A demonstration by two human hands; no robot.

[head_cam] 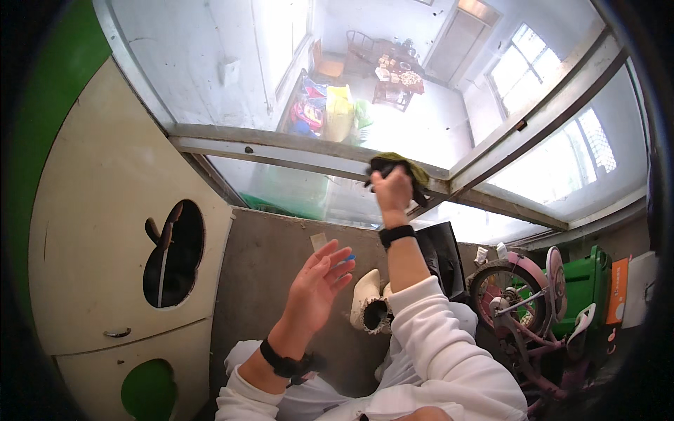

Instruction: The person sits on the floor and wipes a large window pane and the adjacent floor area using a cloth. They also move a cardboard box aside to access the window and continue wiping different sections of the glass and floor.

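Note:
My right hand (392, 190) grips a dark cloth with a yellow-green side (416, 167), pressed on the horizontal bar of a white window frame (310, 155) close to where it meets an upright post (532, 116). Lower and to the left, my left hand (318, 281) hangs in the air above the floor, palm turned inward, fingers apart, holding nothing. Black bands circle both wrists. Behind the left fingers a small blue thing shows in part; I cannot tell what it is.
A cream cabinet (110, 221) with shaped cut-outs stands at left. Cream boots (366, 300) and a black bag (445, 258) are on the floor before me. At right are a pink child's bicycle (526, 310) and a green bin (582, 284). Through the glass, a wooden table (395, 94) holds several small things.

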